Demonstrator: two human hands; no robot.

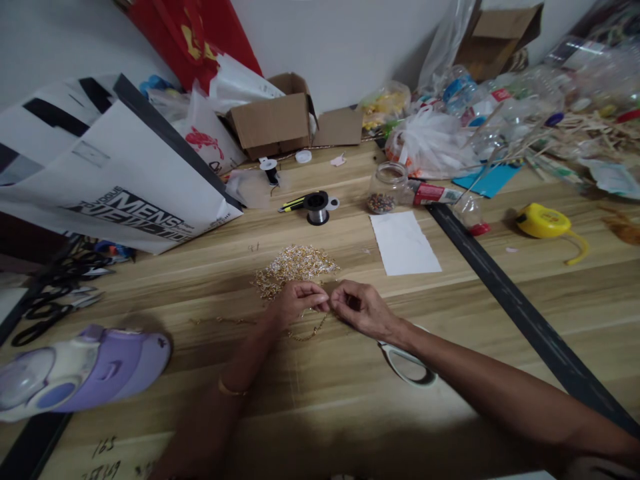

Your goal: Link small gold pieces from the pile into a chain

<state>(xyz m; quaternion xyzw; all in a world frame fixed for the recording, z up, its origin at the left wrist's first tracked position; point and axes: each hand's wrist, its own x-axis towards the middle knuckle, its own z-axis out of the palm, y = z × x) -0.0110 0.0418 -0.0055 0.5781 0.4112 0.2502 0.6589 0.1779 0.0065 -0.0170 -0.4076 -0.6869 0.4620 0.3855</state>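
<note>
From afar, I'd steady the left hand [299, 300] and right hand [366, 309] close together by the chain [302, 339], fingers [321, 301] pinched, their hold unclear to me.

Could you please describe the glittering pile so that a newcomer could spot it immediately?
On the wooden table, find the left hand. Just beyond it lies the pile: tiny gold and clear pieces, heaped loose, unlike the darker ones inside the jar.

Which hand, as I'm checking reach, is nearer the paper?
Right. The right hand is left and short of the paper; the left hand is farther left, by the pile.
</note>
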